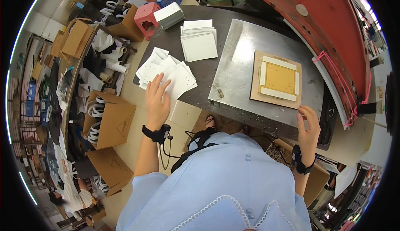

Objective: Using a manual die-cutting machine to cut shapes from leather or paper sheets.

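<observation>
My left hand is open, fingers stretched out over the near edge of a loose, fanned pile of white sheets. Whether the fingertips touch the sheets is hard to tell. Small holes show in several of these sheets. My right hand has its fingers loosely bent and apart, with nothing visible in them, by the near right corner of a brown square board. On that board lies a yellow plate with small dots, bordered by white strips. The board rests on a shiny metal plate.
A neater stack of white sheets and a thick bundle stand toward the table's far side. A red machine frame with pink cord rises at right. Beyond the table are a red stool and cardboard boxes at left.
</observation>
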Tool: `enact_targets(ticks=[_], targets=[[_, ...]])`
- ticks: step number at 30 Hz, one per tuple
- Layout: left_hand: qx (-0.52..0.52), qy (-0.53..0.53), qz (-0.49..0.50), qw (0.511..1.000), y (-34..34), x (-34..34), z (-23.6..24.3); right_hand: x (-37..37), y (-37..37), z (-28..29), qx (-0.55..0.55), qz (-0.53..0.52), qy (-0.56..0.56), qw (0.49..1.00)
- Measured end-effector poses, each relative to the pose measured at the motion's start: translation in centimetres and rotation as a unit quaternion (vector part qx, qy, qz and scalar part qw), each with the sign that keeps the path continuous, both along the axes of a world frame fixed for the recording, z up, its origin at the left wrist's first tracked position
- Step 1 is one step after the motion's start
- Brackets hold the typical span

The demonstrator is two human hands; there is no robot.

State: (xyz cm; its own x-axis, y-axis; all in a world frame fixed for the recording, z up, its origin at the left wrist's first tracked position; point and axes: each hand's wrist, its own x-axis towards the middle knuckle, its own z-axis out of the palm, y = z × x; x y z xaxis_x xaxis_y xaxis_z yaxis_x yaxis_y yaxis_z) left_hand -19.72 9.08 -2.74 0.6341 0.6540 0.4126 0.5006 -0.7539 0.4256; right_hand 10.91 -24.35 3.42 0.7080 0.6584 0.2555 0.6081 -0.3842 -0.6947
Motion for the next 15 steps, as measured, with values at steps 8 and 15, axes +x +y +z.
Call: enact_targets(ticks=[8,15], targets=[[0.050,0.083,0.008,0.995,2.1,1.1,-2.2,-2.3,4.2,2.6,-0.015,0.139,0.059,0.988],[0.059,0.056,0.003,0.997,4.0,1.5,-0.7,-3.2,7.0,2.7,-0.026,0.177,0.010,0.984]])
